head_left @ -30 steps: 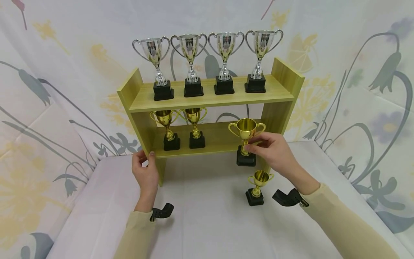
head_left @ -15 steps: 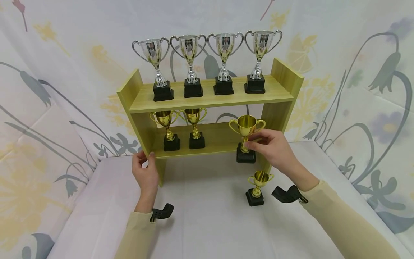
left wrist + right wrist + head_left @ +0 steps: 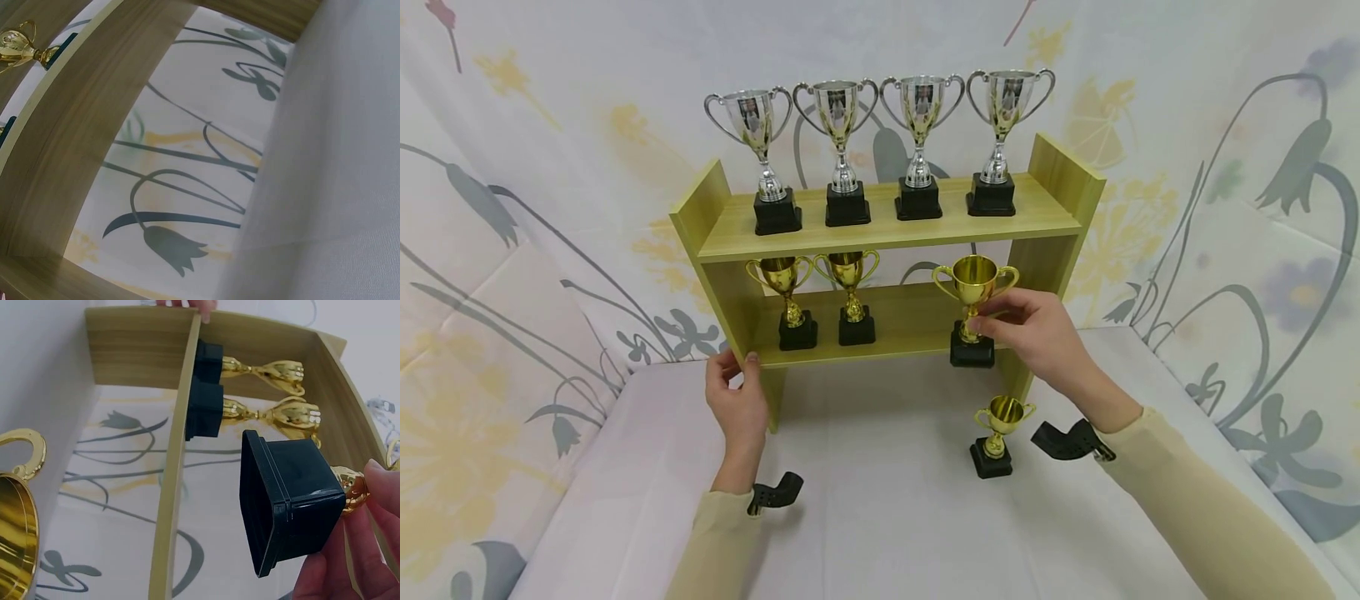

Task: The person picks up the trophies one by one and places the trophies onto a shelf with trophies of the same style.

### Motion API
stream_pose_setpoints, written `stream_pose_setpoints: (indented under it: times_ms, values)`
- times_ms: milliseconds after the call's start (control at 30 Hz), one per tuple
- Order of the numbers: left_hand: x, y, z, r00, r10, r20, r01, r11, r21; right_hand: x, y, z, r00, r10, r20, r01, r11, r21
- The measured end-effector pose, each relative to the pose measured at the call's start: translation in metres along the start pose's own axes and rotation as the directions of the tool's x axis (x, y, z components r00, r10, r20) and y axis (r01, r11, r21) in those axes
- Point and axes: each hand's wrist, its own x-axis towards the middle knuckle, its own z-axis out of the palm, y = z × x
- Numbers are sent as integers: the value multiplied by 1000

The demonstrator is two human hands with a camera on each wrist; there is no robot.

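In the head view my right hand point(image 3: 1041, 337) pinches the stem of a gold trophy cup point(image 3: 974, 282), upright in front of the lower shelf board's right part. The right wrist view shows its hollow black base point(image 3: 294, 500) apart from the board. My left hand point(image 3: 737, 404) grips the left side panel of the wooden shelf point(image 3: 887, 232), thumb at the lower board's front corner. Two gold trophies point(image 3: 853, 325) stand on that board at the left. Another gold trophy point(image 3: 992, 457) stands on the white table, below my right hand.
Several silver trophies point(image 3: 919, 196) stand in a row on the upper board. A floral cloth point(image 3: 1187, 208) hangs behind and at both sides. The white tablecloth point(image 3: 880, 500) runs under the shelf and in front of it.
My right hand has raised the gold trophy cup slightly, from below the lower board's edge to about its level. My left hand stays at the panel; the other trophies have not moved.
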Motion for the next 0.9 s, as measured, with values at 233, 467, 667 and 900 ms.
stream_pose_setpoints:
  times_ms: [233, 467, 667, 900]
  values:
    - [1, -4, 0, 1000, -7, 4, 7, 1000, 7, 5, 0, -2, 1000, -5, -10, 5, 1000, 0]
    - [0, -3, 1, 1000, -9, 11, 9, 1000, 13, 8, 0, -4, 1000, -7, -22, 7, 1000, -1]
    - [-1, 0, 0, 1000, 3, 2, -3, 1000, -6, 12, -1, -5, 999, -6, -37, 6, 1000, -4]
    - [-1, 1, 0, 1000, 8, 1, -8, 1000, 0, 17, -1, -5, 999, 5, -38, -5, 1000, 3]
